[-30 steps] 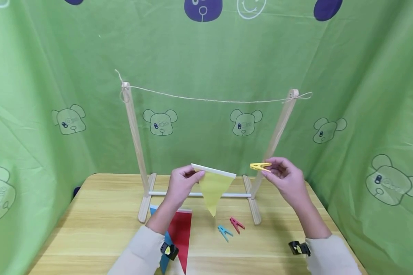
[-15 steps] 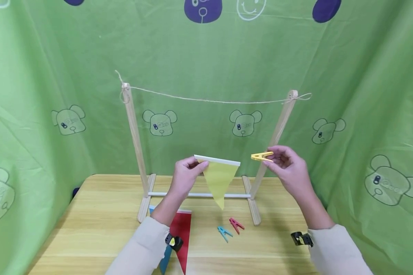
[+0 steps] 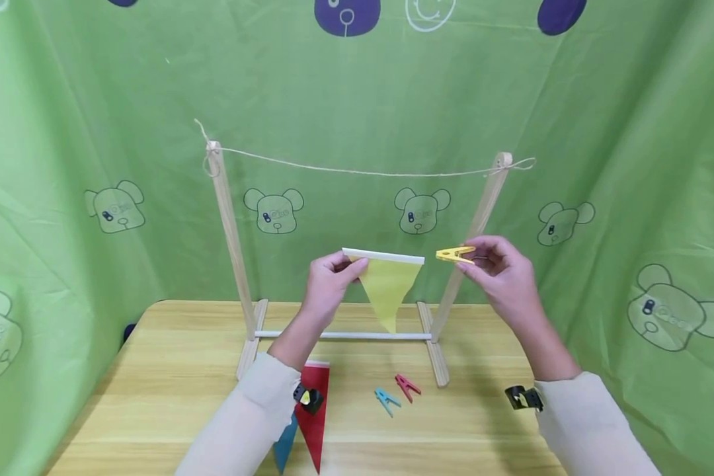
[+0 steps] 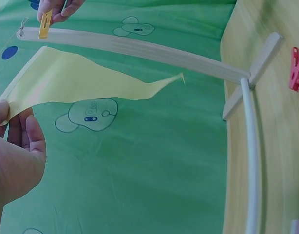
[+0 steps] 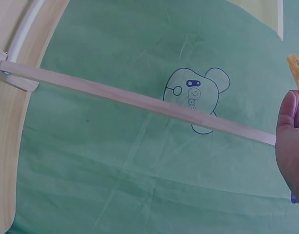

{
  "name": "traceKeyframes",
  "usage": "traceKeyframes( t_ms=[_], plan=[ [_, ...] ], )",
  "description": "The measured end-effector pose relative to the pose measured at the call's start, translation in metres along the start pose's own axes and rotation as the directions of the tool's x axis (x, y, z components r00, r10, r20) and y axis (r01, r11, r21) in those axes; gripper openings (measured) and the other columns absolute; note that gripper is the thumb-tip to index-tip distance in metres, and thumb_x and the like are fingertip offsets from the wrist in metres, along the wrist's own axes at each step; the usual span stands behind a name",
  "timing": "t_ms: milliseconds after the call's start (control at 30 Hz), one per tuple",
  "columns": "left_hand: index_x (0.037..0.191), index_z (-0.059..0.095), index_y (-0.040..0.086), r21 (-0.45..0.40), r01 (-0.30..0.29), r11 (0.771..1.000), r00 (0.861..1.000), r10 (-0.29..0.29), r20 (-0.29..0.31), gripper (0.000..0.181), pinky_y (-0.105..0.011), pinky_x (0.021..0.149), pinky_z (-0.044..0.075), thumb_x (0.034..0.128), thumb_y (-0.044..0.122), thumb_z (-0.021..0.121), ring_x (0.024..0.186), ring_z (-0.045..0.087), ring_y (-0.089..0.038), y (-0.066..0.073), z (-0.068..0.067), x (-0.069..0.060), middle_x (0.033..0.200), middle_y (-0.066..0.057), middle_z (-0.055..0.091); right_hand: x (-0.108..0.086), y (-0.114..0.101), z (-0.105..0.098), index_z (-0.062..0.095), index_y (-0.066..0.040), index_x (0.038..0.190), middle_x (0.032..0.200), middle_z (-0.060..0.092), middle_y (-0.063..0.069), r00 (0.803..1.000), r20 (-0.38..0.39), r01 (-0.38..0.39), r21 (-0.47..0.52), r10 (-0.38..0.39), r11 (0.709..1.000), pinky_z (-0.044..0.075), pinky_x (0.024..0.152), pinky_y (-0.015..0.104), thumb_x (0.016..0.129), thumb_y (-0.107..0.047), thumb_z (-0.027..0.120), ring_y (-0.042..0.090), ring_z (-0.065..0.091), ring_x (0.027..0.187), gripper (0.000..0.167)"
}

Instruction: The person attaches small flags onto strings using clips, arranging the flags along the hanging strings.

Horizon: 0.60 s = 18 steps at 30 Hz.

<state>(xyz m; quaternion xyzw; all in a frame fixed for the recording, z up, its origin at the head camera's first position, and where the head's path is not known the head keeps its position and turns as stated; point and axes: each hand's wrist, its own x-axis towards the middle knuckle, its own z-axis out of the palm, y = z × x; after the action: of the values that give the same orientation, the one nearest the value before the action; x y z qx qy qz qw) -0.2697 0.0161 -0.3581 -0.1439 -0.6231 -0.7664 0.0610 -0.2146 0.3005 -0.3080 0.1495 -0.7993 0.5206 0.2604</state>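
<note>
My left hand (image 3: 328,284) pinches a yellow triangular pennant (image 3: 388,291) by the left end of its white top strip. The pennant hangs point down in front of the wooden stand, below the string (image 3: 357,173). In the left wrist view the pennant's cloth (image 4: 76,80) is slightly wavy. To the right, my right hand (image 3: 504,281) holds a yellow clothespin (image 3: 455,254) by its handle ends between thumb and fingers. The clothespin's tip points left, a small gap away from the pennant's right corner. The right wrist view also shows this clothespin (image 5: 296,68).
The string is tied between a left post (image 3: 231,231) and a right post (image 3: 482,218), joined low by a white rod (image 3: 345,336). A blue clothespin (image 3: 387,400), a red clothespin (image 3: 407,387), a red pennant (image 3: 315,416) and a blue pennant (image 3: 284,446) lie on the wooden table (image 3: 172,370).
Both hands have risen toward the string, with the pennant and the yellow clothespin still held. The left hand has also shifted right, narrowing the gap between pennant and clothespin.
</note>
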Motion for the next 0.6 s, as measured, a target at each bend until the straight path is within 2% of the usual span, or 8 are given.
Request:
traceKeyframes(
  t_ms=[267, 467, 600],
  plan=[
    [0.102, 0.074, -0.008, -0.026, -0.018, 0.999, 1.000, 0.018, 0.011, 0.021, -0.020, 0.068, 0.055, 0.0912, 0.009, 0.078, 0.072, 0.059, -0.012, 0.014, 0.012, 0.010, 0.077, 0.004, 0.067, 0.010, -0.006, -0.007, 0.061, 0.008, 0.121, 0.103, 0.067, -0.003, 0.999, -0.029, 0.018, -0.013, -0.018, 1.000, 0.057, 0.076, 0.013, 0.088, 0.008, 0.075, 0.008, 0.065, 0.090, 0.036],
    [0.106, 0.074, -0.007, -0.045, -0.005, 0.999, 1.000, 0.005, -0.004, 0.021, -0.020, 0.069, 0.055, 0.0913, 0.008, 0.078, 0.073, 0.060, -0.012, 0.021, 0.018, 0.014, 0.080, 0.003, 0.068, 0.019, -0.013, -0.010, 0.061, 0.007, 0.123, 0.104, 0.067, -0.005, 0.999, -0.027, 0.037, -0.012, -0.037, 0.999, 0.057, 0.078, 0.013, 0.088, 0.007, 0.076, 0.009, 0.065, 0.092, 0.039],
    [0.104, 0.074, -0.007, -0.042, -0.022, 0.999, 1.000, 0.022, -0.005, 0.021, -0.020, 0.068, 0.054, 0.0917, 0.009, 0.078, 0.073, 0.059, -0.014, 0.026, 0.024, 0.018, 0.079, 0.003, 0.066, 0.024, -0.018, -0.012, 0.063, 0.006, 0.122, 0.104, 0.068, -0.005, 0.998, -0.047, 0.048, 0.007, -0.047, 0.999, 0.057, 0.078, 0.012, 0.087, 0.008, 0.076, 0.009, 0.066, 0.091, 0.038]
  ],
)
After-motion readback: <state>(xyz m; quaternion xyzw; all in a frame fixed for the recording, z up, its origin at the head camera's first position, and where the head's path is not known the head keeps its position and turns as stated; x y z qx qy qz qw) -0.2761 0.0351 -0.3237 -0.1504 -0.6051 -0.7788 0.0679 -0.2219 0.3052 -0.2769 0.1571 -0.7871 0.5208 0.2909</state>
